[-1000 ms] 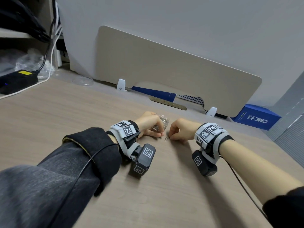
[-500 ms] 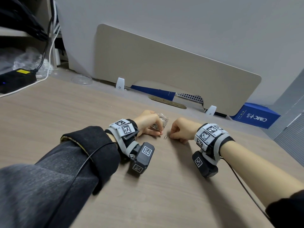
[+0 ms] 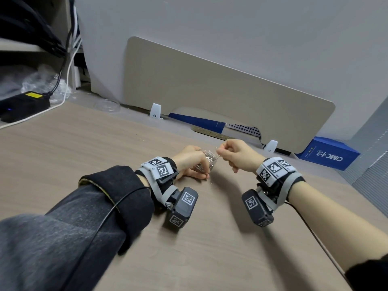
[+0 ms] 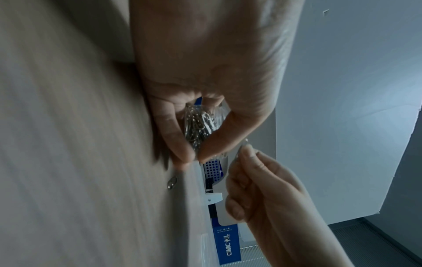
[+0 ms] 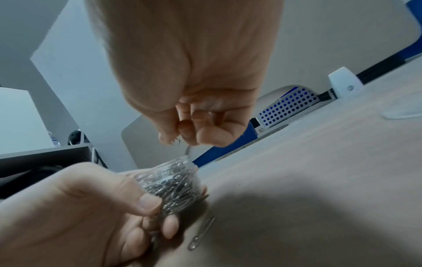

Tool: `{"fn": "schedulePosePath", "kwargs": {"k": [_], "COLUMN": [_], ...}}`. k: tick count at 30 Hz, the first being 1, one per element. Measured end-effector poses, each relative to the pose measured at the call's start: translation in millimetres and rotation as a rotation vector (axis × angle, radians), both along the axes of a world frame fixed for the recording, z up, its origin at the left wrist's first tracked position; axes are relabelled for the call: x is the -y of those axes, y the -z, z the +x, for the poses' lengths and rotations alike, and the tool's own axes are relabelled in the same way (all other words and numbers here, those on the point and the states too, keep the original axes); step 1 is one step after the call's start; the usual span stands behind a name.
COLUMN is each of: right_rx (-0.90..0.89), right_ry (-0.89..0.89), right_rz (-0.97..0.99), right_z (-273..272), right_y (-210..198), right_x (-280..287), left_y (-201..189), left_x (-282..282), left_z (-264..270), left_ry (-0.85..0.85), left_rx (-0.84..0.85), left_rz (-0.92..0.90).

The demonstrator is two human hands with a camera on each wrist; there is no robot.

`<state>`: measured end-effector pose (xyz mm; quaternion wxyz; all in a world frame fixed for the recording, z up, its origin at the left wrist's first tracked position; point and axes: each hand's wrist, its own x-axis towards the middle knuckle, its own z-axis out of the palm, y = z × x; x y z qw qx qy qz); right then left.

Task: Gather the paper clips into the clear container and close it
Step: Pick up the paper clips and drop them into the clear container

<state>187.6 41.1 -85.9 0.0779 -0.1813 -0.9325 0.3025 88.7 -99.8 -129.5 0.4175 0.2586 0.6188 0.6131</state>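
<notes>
A small clear container [image 3: 208, 160] packed with silver paper clips stands on the desk. My left hand [image 3: 190, 164] grips it around the side, thumb and fingers curled on its wall [image 4: 200, 124]. My right hand [image 3: 220, 152] is raised just above and to the right of the container's open mouth [image 5: 173, 178]. It pinches one paper clip [image 5: 177, 143] between thumb and fingertips. Another loose paper clip [image 5: 200, 234] lies flat on the desk right beside the container's base; it shows in the left wrist view [image 4: 171, 182] too.
A clear round lid [image 3: 107, 106] lies far back on the left, near the divider panel [image 3: 220, 97]. A blue box [image 3: 327, 153] sits at the back right. A black power adapter [image 3: 23, 103] with cables is at the far left.
My right hand has lifted off the desk and moved up and left over the container, with a clip pinched. The left hand kept hold of the container.
</notes>
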Motion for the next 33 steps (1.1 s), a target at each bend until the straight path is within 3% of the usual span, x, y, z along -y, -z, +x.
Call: {"fn": "schedulePosePath", "kwargs": {"k": [3,6,9,12,14,19,27,30,33], "right_rx": [-0.028,-0.067,0.103,0.314,0.331,0.302,0.484,0.442,0.250], "right_ry": [-0.027,0.059,0.079,-0.121,-0.204,-0.191,-0.131,-0.090,-0.036], "right_rz": [0.000,0.037,0.147,0.124,0.072,0.070,0.090,-0.066,-0.305], "right_z": [-6,-1,11,18,16,8,1,7,14], "right_y": [2,8,11,14,17,23,22,21,12], "right_x": [5,-3,-13,-10,-4,3,9,2,-8], "left_y": [-1,0,0,0,0,0,-1,-1,0], "left_x": [2,1,0,0,0,-2,2,1,-1], "left_z": [2,1,0,0,0,-1,0,0,-1], "left_ry": [0.014,-0.010,-0.045,-0.055,-0.055,-0.051,-0.052,-0.068,-0.057], "left_rx": [-0.009,-0.005,0.001,0.005,0.004,-0.004,0.018,0.030,0.011], "left_rz": [-0.003,-0.007,-0.004,0.003,-0.003,-0.016,-0.004,-0.004,-0.008]}}
